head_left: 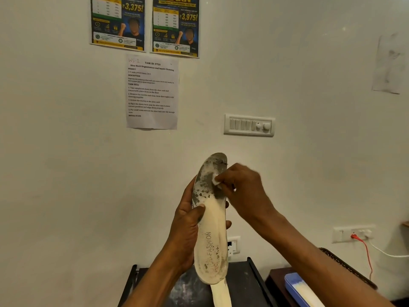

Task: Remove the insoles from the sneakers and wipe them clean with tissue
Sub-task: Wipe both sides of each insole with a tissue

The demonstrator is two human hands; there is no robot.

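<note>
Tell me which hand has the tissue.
The right hand pinches the tissue, pressing it on the insole's grey, dirty upper end. The left hand only grips the insole around its middle, thumb across the front.

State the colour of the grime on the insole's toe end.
Dark grey, patchy over the cream insole; head view shows it best.

Plain cream wall (66, 151) fills the view. Two posters (118, 23) hang at the top, with a printed sheet (152, 91) below. A switch panel (249, 125) sits right of centre. Lower right, a red cable (365, 247) hangs from a socket (342, 234). A black rack (245, 282) stands at the bottom.
</note>
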